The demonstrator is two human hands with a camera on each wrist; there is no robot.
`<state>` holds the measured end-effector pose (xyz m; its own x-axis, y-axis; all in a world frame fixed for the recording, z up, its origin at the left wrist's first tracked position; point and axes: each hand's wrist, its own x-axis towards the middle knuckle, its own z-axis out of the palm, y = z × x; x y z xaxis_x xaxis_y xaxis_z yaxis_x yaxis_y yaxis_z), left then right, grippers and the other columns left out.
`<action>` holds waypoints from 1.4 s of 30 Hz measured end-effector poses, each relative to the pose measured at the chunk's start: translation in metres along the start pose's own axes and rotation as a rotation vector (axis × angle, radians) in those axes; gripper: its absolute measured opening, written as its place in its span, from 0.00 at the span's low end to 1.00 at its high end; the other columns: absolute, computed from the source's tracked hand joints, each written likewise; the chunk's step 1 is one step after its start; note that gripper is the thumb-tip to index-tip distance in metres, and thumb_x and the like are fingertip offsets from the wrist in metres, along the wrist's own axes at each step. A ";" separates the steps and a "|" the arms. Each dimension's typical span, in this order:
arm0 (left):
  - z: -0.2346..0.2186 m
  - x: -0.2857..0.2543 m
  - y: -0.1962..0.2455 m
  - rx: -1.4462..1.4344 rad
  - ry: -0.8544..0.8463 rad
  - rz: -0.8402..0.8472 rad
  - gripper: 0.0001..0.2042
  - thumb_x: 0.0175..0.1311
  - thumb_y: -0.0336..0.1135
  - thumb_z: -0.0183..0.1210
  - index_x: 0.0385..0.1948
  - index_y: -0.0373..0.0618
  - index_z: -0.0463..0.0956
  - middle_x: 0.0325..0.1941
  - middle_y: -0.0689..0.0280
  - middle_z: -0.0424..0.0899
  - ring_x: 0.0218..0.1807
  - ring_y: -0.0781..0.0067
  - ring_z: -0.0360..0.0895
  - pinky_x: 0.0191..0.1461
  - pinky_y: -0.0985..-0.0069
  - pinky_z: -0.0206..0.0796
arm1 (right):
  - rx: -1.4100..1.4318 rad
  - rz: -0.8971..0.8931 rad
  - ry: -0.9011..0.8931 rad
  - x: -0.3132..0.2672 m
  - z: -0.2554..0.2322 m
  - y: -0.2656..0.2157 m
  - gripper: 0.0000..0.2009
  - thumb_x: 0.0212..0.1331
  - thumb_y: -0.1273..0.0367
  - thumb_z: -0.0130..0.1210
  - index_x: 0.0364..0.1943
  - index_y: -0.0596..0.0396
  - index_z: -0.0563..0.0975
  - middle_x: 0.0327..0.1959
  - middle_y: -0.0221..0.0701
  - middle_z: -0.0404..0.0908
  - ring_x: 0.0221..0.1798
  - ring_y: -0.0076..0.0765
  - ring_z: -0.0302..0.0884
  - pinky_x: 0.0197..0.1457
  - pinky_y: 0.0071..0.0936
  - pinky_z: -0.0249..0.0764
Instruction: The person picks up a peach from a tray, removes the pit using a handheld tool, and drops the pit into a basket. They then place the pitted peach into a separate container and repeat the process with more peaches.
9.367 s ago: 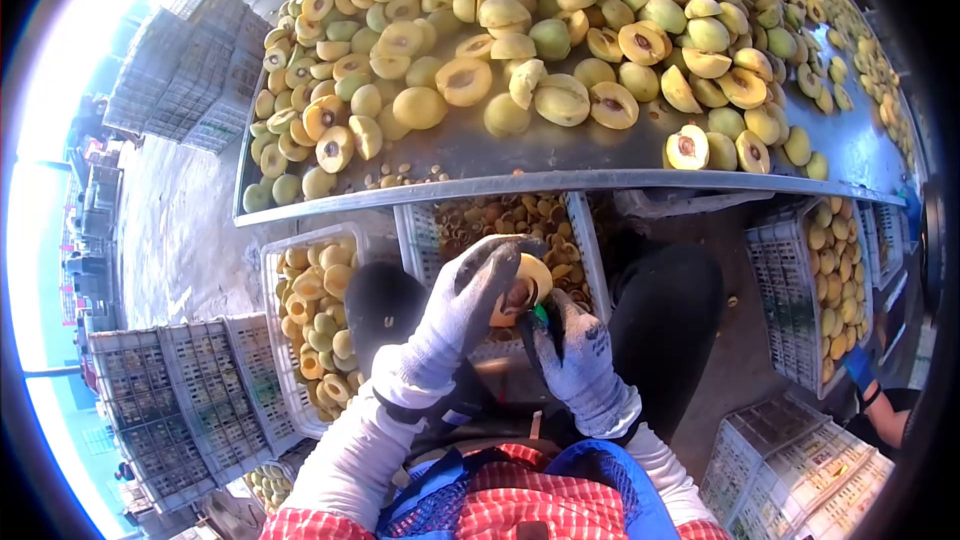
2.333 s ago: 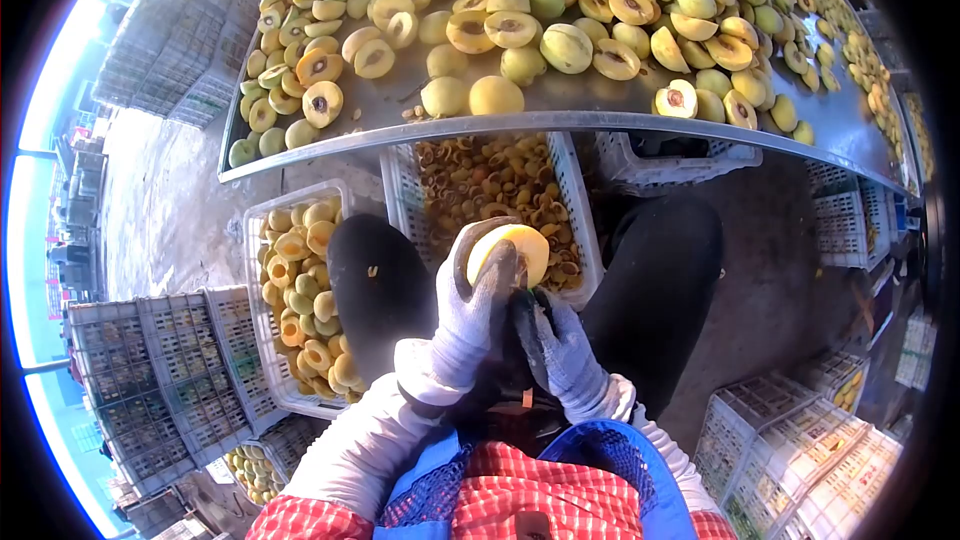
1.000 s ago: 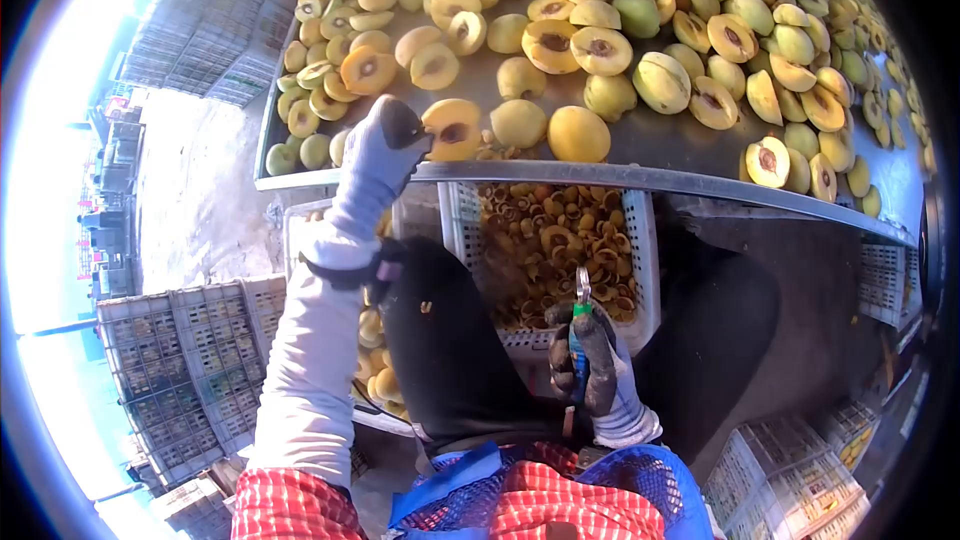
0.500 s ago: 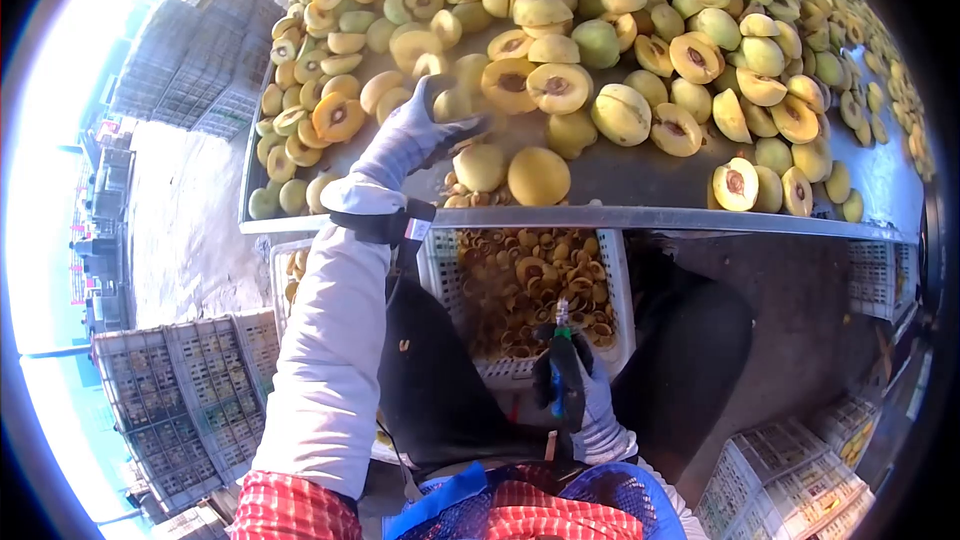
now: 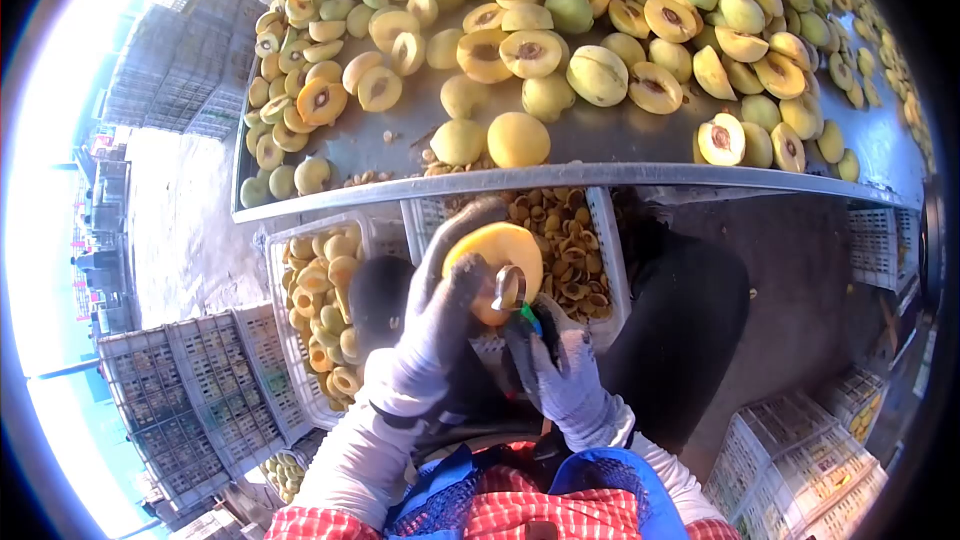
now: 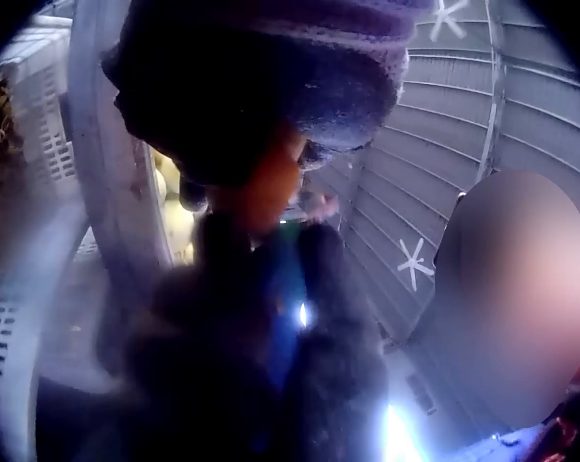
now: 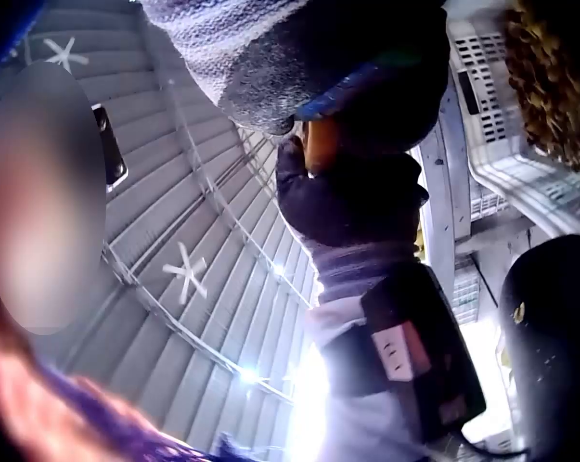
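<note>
In the head view the gloved left hand (image 5: 440,310) grips a yellow fruit half (image 5: 495,248), fingers behind it and thumb across its front. The gloved right hand (image 5: 565,370) holds a tool with a green and blue handle (image 5: 531,318); its metal loop (image 5: 509,287) lies against the cut face near the brown centre. Both hands are close together above the person's lap. In the right wrist view the left hand (image 7: 352,197) and an orange part of the fruit (image 7: 321,146) show below the right hand (image 7: 309,72). The left wrist view is dark and blurred around the fruit (image 6: 263,192).
A metal table (image 5: 400,185) piled with fruit halves stands in front. Beneath its edge sits a white crate (image 5: 606,240) of small brown and orange pieces. A crate (image 5: 283,315) of hollowed halves is at the left; stacked crates (image 5: 215,375) stand farther left, others (image 5: 790,460) at lower right.
The left hand has come back from the tabletop to the lap and now holds a fruit half. The right hand has raised the tool slightly and brought its loop to the fruit.
</note>
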<state>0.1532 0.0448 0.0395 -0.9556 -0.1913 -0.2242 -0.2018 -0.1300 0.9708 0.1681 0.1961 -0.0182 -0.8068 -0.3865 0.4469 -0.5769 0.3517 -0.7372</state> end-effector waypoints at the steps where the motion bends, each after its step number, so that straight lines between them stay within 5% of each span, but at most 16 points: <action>1: 0.005 -0.008 -0.005 -0.098 0.018 -0.019 0.29 0.64 0.50 0.54 0.60 0.38 0.63 0.58 0.61 0.69 0.57 0.71 0.68 0.59 0.74 0.63 | 0.072 0.054 -0.005 -0.001 -0.001 -0.004 0.09 0.62 0.68 0.51 0.39 0.61 0.72 0.30 0.48 0.75 0.27 0.52 0.76 0.28 0.36 0.71; 7: 0.007 -0.031 -0.029 0.070 0.159 0.135 0.26 0.66 0.47 0.52 0.59 0.37 0.63 0.57 0.60 0.69 0.57 0.70 0.68 0.56 0.75 0.66 | 0.477 0.480 -0.149 -0.007 -0.014 -0.025 0.10 0.61 0.67 0.53 0.38 0.61 0.72 0.24 0.48 0.75 0.28 0.54 0.77 0.29 0.37 0.71; 11: 0.022 -0.048 -0.019 -0.182 0.206 0.087 0.24 0.65 0.43 0.55 0.58 0.37 0.64 0.57 0.60 0.69 0.56 0.69 0.69 0.55 0.76 0.67 | 0.137 0.075 -0.006 -0.021 -0.009 -0.024 0.10 0.61 0.67 0.52 0.39 0.61 0.72 0.25 0.49 0.76 0.28 0.55 0.77 0.29 0.39 0.71; 16: 0.016 -0.050 -0.017 0.060 0.075 0.202 0.21 0.65 0.39 0.52 0.55 0.34 0.69 0.54 0.58 0.74 0.51 0.71 0.73 0.55 0.75 0.66 | 0.250 0.148 -0.140 -0.031 -0.017 -0.030 0.10 0.60 0.71 0.51 0.43 0.62 0.72 0.33 0.51 0.76 0.35 0.56 0.77 0.36 0.40 0.73; 18: 0.014 -0.044 -0.021 0.035 0.010 0.193 0.19 0.65 0.38 0.52 0.52 0.34 0.71 0.48 0.60 0.77 0.46 0.75 0.74 0.52 0.77 0.67 | 0.082 -0.047 -0.126 -0.041 -0.016 -0.023 0.13 0.59 0.73 0.51 0.48 0.63 0.71 0.39 0.50 0.75 0.37 0.56 0.76 0.39 0.40 0.73; 20: 0.009 -0.041 -0.007 0.014 -0.116 -0.010 0.18 0.65 0.38 0.53 0.51 0.35 0.72 0.45 0.62 0.78 0.43 0.77 0.74 0.49 0.80 0.68 | -0.038 -0.197 -0.185 -0.057 -0.011 -0.013 0.21 0.59 0.76 0.49 0.58 0.62 0.65 0.47 0.49 0.71 0.40 0.53 0.74 0.42 0.40 0.74; 22: 0.009 -0.036 -0.005 0.025 -0.183 -0.074 0.18 0.64 0.40 0.56 0.50 0.38 0.73 0.40 0.66 0.79 0.37 0.81 0.73 0.43 0.82 0.69 | 0.347 0.381 -0.572 -0.060 -0.015 -0.013 0.24 0.59 0.76 0.48 0.61 0.62 0.62 0.48 0.48 0.71 0.42 0.52 0.74 0.46 0.38 0.74; 25: 0.012 -0.039 -0.014 -0.041 -0.079 -0.179 0.19 0.64 0.42 0.56 0.50 0.38 0.72 0.39 0.66 0.79 0.38 0.80 0.74 0.44 0.81 0.69 | 0.801 0.745 -0.577 -0.051 -0.022 -0.021 0.23 0.63 0.75 0.45 0.63 0.62 0.59 0.50 0.46 0.70 0.47 0.45 0.74 0.51 0.31 0.73; 28: 0.023 -0.050 -0.025 -0.167 0.052 -0.134 0.19 0.64 0.42 0.56 0.51 0.38 0.71 0.40 0.63 0.79 0.40 0.76 0.76 0.47 0.79 0.69 | 0.710 0.541 -0.335 -0.076 0.002 -0.012 0.18 0.66 0.71 0.45 0.59 0.60 0.65 0.45 0.39 0.72 0.39 0.34 0.75 0.42 0.26 0.74; 29: 0.021 -0.053 -0.030 -0.155 0.081 -0.133 0.19 0.64 0.41 0.56 0.51 0.37 0.72 0.41 0.62 0.80 0.41 0.74 0.76 0.47 0.78 0.69 | 0.604 0.545 -0.408 -0.078 0.003 -0.010 0.16 0.67 0.68 0.45 0.55 0.58 0.67 0.41 0.36 0.73 0.34 0.31 0.74 0.37 0.25 0.74; 31: 0.015 -0.052 -0.037 -0.009 0.062 -0.026 0.18 0.64 0.39 0.56 0.50 0.36 0.72 0.42 0.60 0.80 0.42 0.74 0.77 0.48 0.78 0.69 | 0.988 0.806 -0.501 -0.076 0.001 -0.012 0.14 0.67 0.61 0.45 0.48 0.55 0.71 0.33 0.31 0.73 0.27 0.27 0.73 0.29 0.22 0.71; 33: 0.007 -0.050 -0.035 0.105 0.003 0.043 0.17 0.64 0.36 0.56 0.48 0.33 0.72 0.43 0.59 0.81 0.43 0.75 0.77 0.48 0.77 0.70 | 1.984 1.305 -0.453 -0.044 -0.021 -0.034 0.16 0.67 0.53 0.44 0.39 0.50 0.73 0.26 0.26 0.72 0.21 0.25 0.70 0.23 0.20 0.66; 34: 0.004 -0.050 -0.033 0.075 -0.054 0.020 0.16 0.64 0.36 0.56 0.48 0.34 0.72 0.42 0.59 0.81 0.43 0.76 0.77 0.48 0.77 0.69 | 2.024 1.403 -0.496 -0.034 -0.023 -0.043 0.24 0.66 0.45 0.37 0.32 0.52 0.69 0.15 0.26 0.64 0.12 0.24 0.60 0.12 0.19 0.58; 37: -0.004 -0.054 -0.046 -0.219 -0.126 -0.141 0.16 0.65 0.39 0.54 0.48 0.35 0.73 0.39 0.62 0.81 0.40 0.78 0.76 0.47 0.79 0.69 | 2.494 1.358 -0.634 -0.044 -0.016 -0.034 0.25 0.65 0.43 0.37 0.30 0.51 0.68 0.14 0.26 0.64 0.12 0.24 0.60 0.12 0.19 0.58; 42: 0.000 -0.069 -0.045 -0.293 -0.041 -0.324 0.17 0.65 0.43 0.54 0.43 0.36 0.75 0.35 0.65 0.80 0.35 0.79 0.73 0.41 0.81 0.67 | 2.741 1.197 -0.778 -0.058 -0.001 -0.029 0.26 0.63 0.40 0.37 0.25 0.47 0.66 0.16 0.24 0.62 0.14 0.24 0.59 0.16 0.22 0.58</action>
<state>0.2282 0.0642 0.0114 -0.8617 -0.0573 -0.5042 -0.4289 -0.4490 0.7839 0.2313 0.2092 -0.0223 -0.1273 -0.9680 0.2162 0.8600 0.0009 0.5103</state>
